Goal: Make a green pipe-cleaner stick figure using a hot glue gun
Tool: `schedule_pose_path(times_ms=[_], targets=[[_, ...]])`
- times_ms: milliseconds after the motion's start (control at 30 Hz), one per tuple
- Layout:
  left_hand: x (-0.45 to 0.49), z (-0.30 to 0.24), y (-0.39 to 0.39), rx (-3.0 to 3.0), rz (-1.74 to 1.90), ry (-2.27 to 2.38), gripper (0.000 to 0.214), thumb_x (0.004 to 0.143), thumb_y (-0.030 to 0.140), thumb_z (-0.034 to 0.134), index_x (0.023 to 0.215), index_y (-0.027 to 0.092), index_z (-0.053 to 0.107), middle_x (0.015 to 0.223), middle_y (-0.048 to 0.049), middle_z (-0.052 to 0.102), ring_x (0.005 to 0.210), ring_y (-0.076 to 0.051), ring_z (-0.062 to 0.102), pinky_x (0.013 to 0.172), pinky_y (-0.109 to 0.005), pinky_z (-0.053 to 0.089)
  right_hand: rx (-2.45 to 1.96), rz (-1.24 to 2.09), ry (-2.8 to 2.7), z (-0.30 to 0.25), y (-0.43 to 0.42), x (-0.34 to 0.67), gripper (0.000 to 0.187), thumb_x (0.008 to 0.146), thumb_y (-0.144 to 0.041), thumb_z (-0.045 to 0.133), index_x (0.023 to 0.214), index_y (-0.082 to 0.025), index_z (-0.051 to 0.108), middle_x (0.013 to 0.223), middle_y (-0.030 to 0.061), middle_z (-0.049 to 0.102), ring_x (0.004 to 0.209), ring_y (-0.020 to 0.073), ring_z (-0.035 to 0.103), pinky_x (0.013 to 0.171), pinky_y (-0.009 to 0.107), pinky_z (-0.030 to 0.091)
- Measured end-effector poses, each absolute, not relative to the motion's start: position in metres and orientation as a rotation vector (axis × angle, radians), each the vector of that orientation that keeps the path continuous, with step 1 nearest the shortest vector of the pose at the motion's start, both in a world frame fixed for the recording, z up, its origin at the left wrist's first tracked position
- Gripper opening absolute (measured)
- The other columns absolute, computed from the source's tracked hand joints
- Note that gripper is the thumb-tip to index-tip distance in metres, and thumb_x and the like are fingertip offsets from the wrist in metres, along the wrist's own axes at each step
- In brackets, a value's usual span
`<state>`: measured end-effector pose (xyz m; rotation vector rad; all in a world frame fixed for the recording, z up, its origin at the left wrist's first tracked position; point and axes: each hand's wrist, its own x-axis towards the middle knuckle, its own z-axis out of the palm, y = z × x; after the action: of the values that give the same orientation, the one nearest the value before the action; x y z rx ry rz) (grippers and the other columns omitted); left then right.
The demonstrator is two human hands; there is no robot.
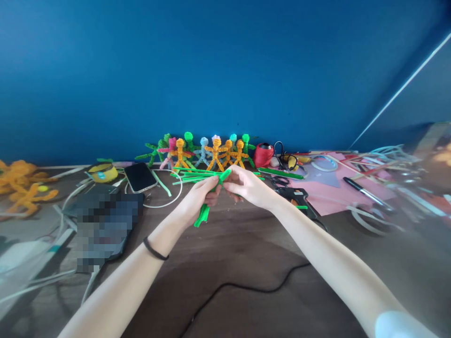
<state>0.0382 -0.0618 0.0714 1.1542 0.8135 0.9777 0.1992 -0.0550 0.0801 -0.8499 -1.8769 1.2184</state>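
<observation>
A bunch of green pipe cleaners [201,216] is gripped in my left hand [199,199], its ends poking out below the fingers. My right hand [248,187] pinches at the upper end of the same bunch, close to the left fingertips; the fingers partly hide that end. Just behind both hands, loose green pipe cleaners [186,177] lie spread on the table. Farther back, a row of small pipe-cleaner figures in orange [215,152], green, blue and pink stands against the wall.
A phone [141,177] and a pixelated dark device [109,225] lie at left. To the right are a black glue gun [298,196], scissors [280,180], pink paper [326,195] and a marker [364,191]. A black cable [243,287] crosses the table [197,263] in front.
</observation>
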Motion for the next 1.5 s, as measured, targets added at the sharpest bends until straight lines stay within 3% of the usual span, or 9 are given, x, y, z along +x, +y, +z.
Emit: schedule_pose_path(times_ms=[133, 200, 467, 800, 1033, 1200, 1400, 1500], targets=[[0.036, 0.074, -0.062, 1.092, 0.888, 0.742, 0.034, 0.081, 0.035, 0.051, 0.055, 0.015, 0.044, 0.047, 0.0080, 0.019, 0.040, -0.003, 0.017, 0.039, -0.017, 0.017, -0.792, 1.188, -1.892, 0.083, -0.058, 0.198, 0.022, 0.085, -0.023, 0.050, 0.107, -0.021, 0.044, 0.077, -0.0015, 0.057, 0.050, 0.0066, 0.046, 0.047, 0.021, 0.039], [0.034, 0.074, -0.062, 1.068, 0.861, 0.705, 0.035, 0.082, 0.034, 0.049, 0.054, 0.014, 0.044, 0.047, 0.0076, 0.018, 0.040, -0.004, 0.018, 0.039, -0.017, 0.017, -0.759, 1.171, -1.919, 0.084, -0.060, 0.198, 0.023, 0.086, -0.024, 0.049, 0.109, -0.020, 0.048, 0.081, 0.0003, 0.060, 0.053, 0.0072, 0.046, 0.050, 0.021, 0.041], [0.032, 0.073, -0.062, 1.044, 0.810, 0.624, 0.036, 0.082, 0.033, 0.051, 0.053, 0.014, 0.046, 0.051, 0.0057, 0.022, 0.044, -0.005, 0.022, 0.043, -0.018, 0.024, -0.758, 1.099, -1.923, 0.081, -0.059, 0.198, 0.021, 0.086, -0.037, 0.050, 0.095, -0.018, 0.053, 0.078, 0.0020, 0.061, 0.053, 0.0083, 0.043, 0.051, 0.022, 0.038], [0.040, 0.072, -0.067, 1.195, 1.013, 0.764, 0.037, 0.079, 0.041, 0.057, 0.055, 0.014, 0.050, 0.051, 0.0047, 0.029, 0.046, -0.006, 0.026, 0.042, -0.019, 0.026, -0.851, 0.720, -2.113, 0.080, -0.059, 0.199, 0.015, 0.090, -0.030, 0.040, 0.079, -0.021, 0.035, 0.079, 0.0015, 0.061, 0.068, 0.0122, 0.051, 0.065, 0.025, 0.038], [0.032, 0.074, -0.062, 1.641, 0.939, 0.991, 0.037, 0.085, 0.042, 0.044, 0.059, 0.017, 0.051, 0.050, 0.0027, 0.039, 0.047, -0.009, 0.036, 0.048, -0.024, 0.028, -0.934, 0.821, -2.140, 0.080, -0.060, 0.200, 0.010, 0.089, -0.027, 0.040, 0.082, -0.021, 0.039, 0.067, -0.0029, 0.051, 0.057, 0.0104, 0.043, 0.058, 0.024, 0.035], [0.031, 0.079, -0.066, 1.909, 1.016, 1.118, 0.017, 0.083, 0.038, 0.050, 0.083, 0.021, 0.048, 0.063, 0.0024, 0.056, 0.059, -0.014, 0.053, 0.058, -0.025, 0.038, -1.016, 0.835, -2.125, 0.079, -0.060, 0.199, 0.013, 0.087, -0.025, 0.041, 0.076, -0.021, 0.036, 0.063, -0.0040, 0.047, 0.056, 0.0111, 0.043, 0.056, 0.024, 0.033], [0.032, 0.083, -0.071, 2.081, 1.015, 1.175, 0.014, 0.084, 0.029, 0.047, 0.073, 0.021, 0.044, 0.062, 0.0028, 0.055, 0.058, -0.013, 0.053, 0.058, -0.023, 0.036, -0.994, 0.847, -2.080, 0.078, -0.061, 0.195, 0.019, 0.085, -0.027, 0.046, 0.071, -0.020, 0.035, 0.066, -0.0022, 0.053, 0.058, 0.0112, 0.045, 0.057, 0.025, 0.034], [0.033, 0.083, -0.069, 2.014, 1.083, 1.214, 0.014, 0.083, 0.029, 0.048, 0.073, 0.020, 0.047, 0.064, 0.0026, 0.053, 0.059, -0.012, 0.051, 0.057, -0.023, 0.036, -0.970, 0.857, -2.068, 0.079, -0.061, 0.196, 0.015, 0.085, -0.028, 0.047, 0.074, -0.019, 0.042, 0.069, -0.0009, 0.057, 0.059, 0.0114, 0.047, 0.057, 0.025, 0.036]])
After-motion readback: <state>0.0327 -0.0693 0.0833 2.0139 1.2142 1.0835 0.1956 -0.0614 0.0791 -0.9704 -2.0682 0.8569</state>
